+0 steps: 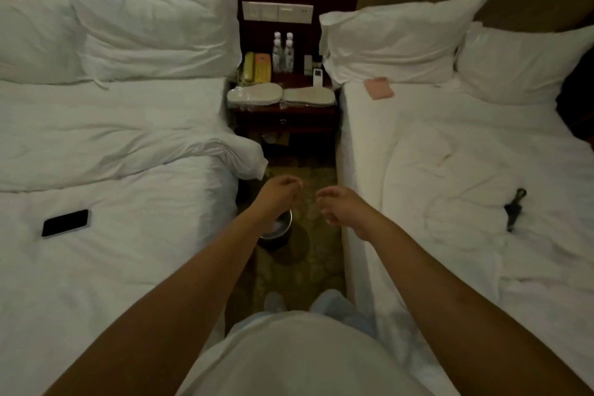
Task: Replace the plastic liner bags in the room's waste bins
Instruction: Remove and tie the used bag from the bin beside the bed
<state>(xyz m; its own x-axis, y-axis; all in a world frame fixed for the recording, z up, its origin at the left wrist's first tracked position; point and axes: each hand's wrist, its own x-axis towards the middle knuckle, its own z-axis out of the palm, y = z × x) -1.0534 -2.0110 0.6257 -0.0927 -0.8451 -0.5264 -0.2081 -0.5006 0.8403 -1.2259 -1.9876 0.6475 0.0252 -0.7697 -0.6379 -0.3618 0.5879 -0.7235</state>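
Note:
A small round waste bin (284, 230) with a metal rim stands on the patterned carpet in the aisle between two beds. My left wrist hides part of it, and something pale shows inside. My left hand (279, 190) hovers above the bin with its fingertips pinched together; I see nothing in them. My right hand (338, 204) is level with it, a hand's width to the right, over the carpet by the right bed's edge. Its fingers are loosely curled, apart and empty. No loose liner bag is clearly visible.
The left bed (112, 235) has a black phone (66, 222) on it. A dark object (514, 207) and a pink cloth (378, 88) lie on the right bed (466, 170). The nightstand (284, 114) at the aisle's far end holds a telephone, bottles and wrapped slippers. The aisle is narrow.

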